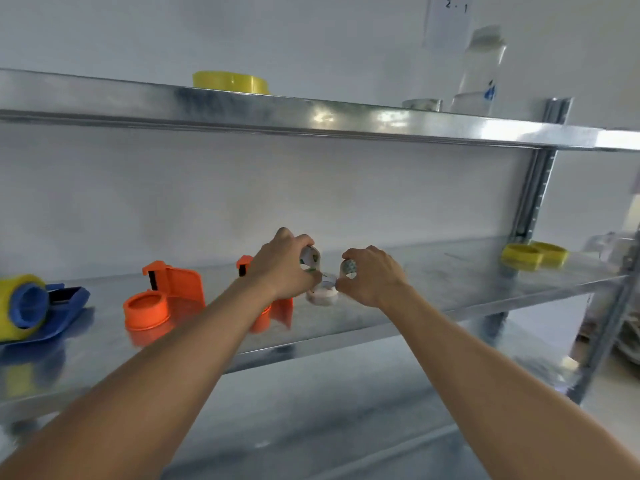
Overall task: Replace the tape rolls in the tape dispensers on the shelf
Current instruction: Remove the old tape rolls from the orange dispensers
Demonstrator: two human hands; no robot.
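A metal shelf (433, 282) crosses mid-frame before a white wall. At centre, the left hand (282, 265) grips a small roll (310, 258); the right hand (372, 275) pinches another roll (349, 268), both above a white roll (322, 295) lying on the shelf. Two orange dispensers (166, 292) stand left of centre, a blue dispenser (38, 306) at far left, and yellow rolls (533, 256) lie at right.

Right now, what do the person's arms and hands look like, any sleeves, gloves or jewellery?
Both forearms are bare along their whole visible length: no sleeves show. The left hand and the right hand wear no gloves. No watch, bracelet or ring shows on the sides facing the camera, though the picture is slightly blurred and the fingers are partly hidden. No markings or cables show on either arm.
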